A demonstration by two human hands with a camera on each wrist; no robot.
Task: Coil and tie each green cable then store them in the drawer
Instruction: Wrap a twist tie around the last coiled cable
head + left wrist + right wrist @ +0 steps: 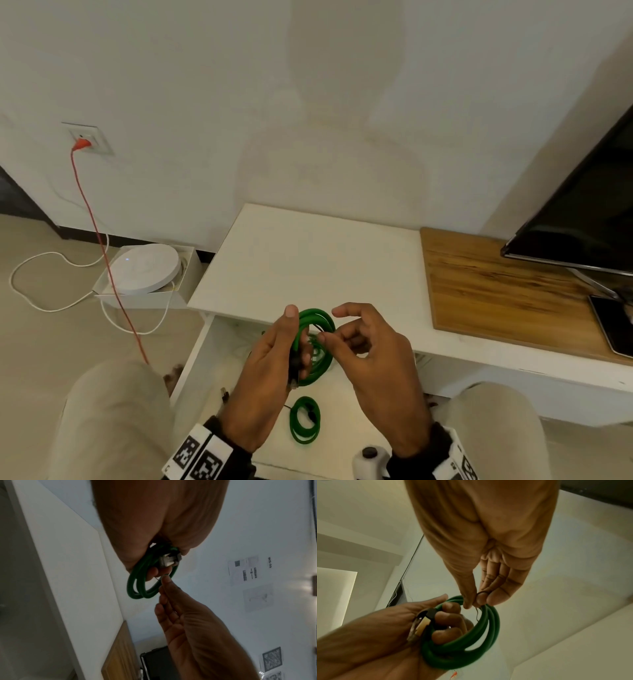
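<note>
The person sits at the front edge of a white desk (308, 260) with its drawer (202, 346) pulled open between their knees. The left hand (270, 373) grips a coiled green cable (320, 320), fingers curled through the loops and thumb pointing up, holding the coil upright above the open drawer. From the right wrist view, the cable's plugs (423, 624) sit bundled against the left palm, one pale and boxy with a dark collar. The right hand (370, 356) meets the coil on its far side: thumb and forefinger pinch a thin dark tie (476, 613) right against the green loops, with the other fingers loosely curled. A short tail of that tie dangles inside the coil. Whether the tie already wraps all the loops, I cannot tell.

Down in the drawer, near its front, lies a second green cable (305, 425), coiled into a smaller ring and flat on the drawer floor, with a dark bit at its upper side. It is apart from both hands.

Toward the right end of the desk there is a wooden board (486, 287), and on it a dark screen (582, 212) on a stand. On the floor left of the desk, a round white device (144, 267) sits in a white box, and an orange cord (92, 219) runs from a wall socket down past it.
</note>
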